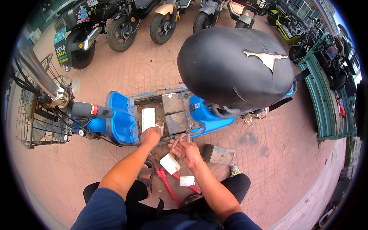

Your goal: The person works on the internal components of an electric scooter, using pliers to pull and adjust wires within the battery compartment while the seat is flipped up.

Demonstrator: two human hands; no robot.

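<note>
Blue electric scooter (122, 115) is lying with its battery bay (168, 113) exposed; left hand (150, 137) is resting closed on its near edge, right hand (186, 150) is pinching thin wires (179, 140) beside it

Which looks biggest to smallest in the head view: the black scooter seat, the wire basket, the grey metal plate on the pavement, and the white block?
1. black scooter seat
2. wire basket
3. grey metal plate
4. white block

The fisheye shrinks the rim, so the basket's rank is approximate.

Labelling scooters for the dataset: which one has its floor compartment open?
The blue scooter right in front of the person, its floorboard off, batteries exposed, and the left hand on the compartment edge. The scooters parked along the top look closed.
</note>
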